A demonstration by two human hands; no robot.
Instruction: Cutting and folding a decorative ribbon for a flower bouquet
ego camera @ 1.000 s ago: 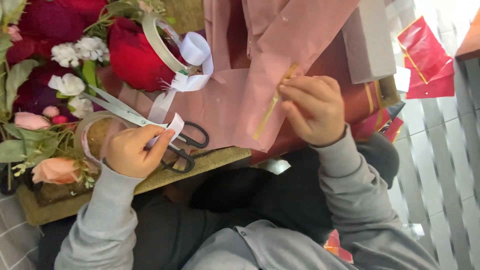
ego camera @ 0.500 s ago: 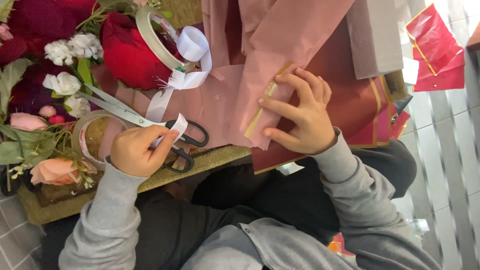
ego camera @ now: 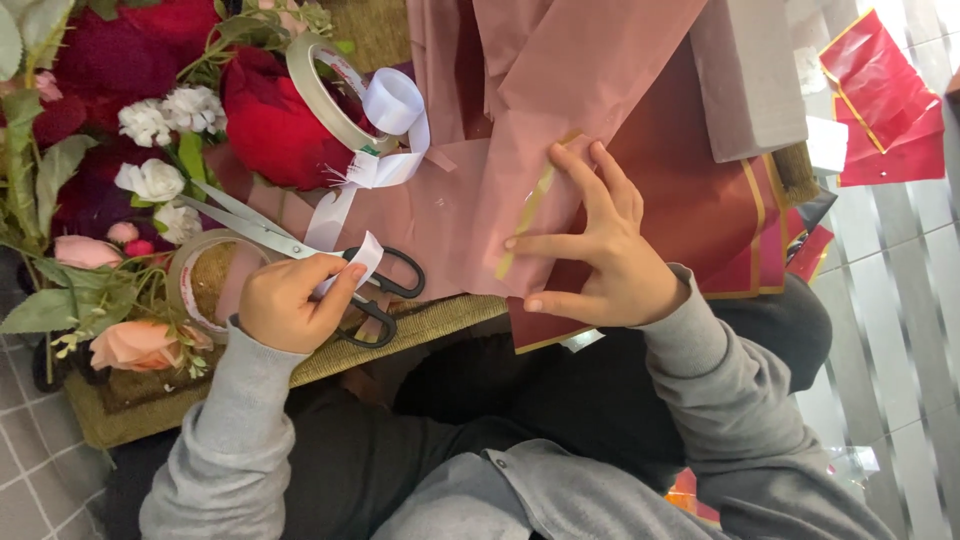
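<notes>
Matte pink wrapping paper [ego camera: 530, 120], creased, under flat right hand [ego camera: 610, 255].

I am seated over a low work surface covered by a woven, straw-coloured mat [ego camera: 440, 325], its edge running just above my lap. The floor [ego camera: 30, 480] at lower left is grey square tile with pale grout lines. At right, the floor [ego camera: 890, 300] appears as light grey and white bands, brightly lit. Red paper scraps [ego camera: 885, 110] lie there. Lighting is even and bright, strongest at upper right.
</notes>
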